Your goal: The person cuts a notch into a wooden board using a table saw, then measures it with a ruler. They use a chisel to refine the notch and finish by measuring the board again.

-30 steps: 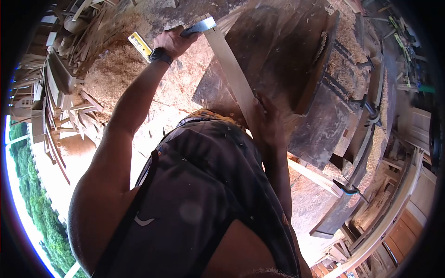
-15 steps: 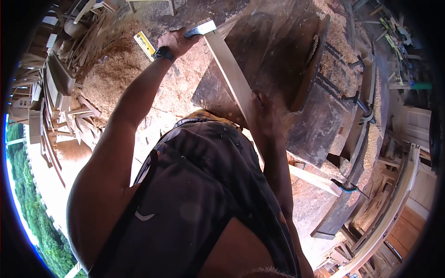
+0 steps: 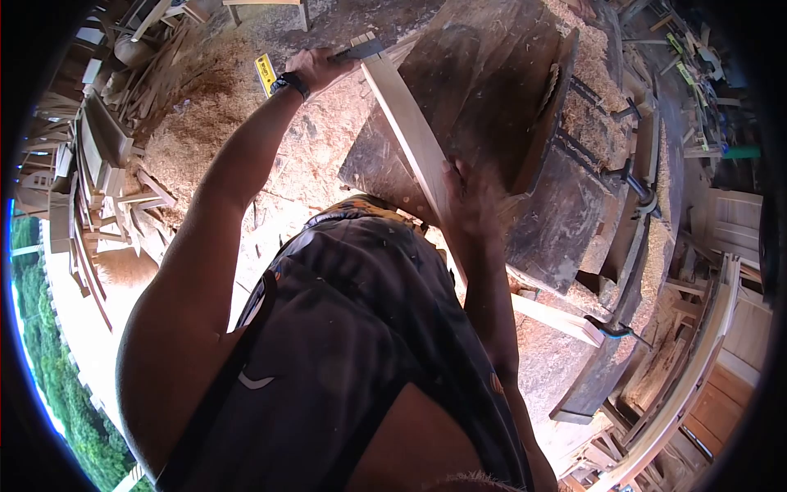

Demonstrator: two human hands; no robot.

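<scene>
My left hand is closed on a flat tool with a dark metal blade; it looks like a square, but I cannot be sure. A yellow printed piece sticks out on the hand's other side, seemingly part of it. The blade lies across the far end of a long pale wooden piece, just below the notched tip. Lower down, my right hand grips that piece, its fingers slightly blurred. The near end of the wood passes behind my right forearm.
A dark wooden workbench strewn with shavings lies beneath. Bar clamps stand along its right side. Another clamp holds a pale strip. Scrap wood is piled at left, long boards at right.
My left hand has turned the tool slightly; its blade looks darker and its yellow piece has swung right and up. My right hand has shifted only a little on the wood.
</scene>
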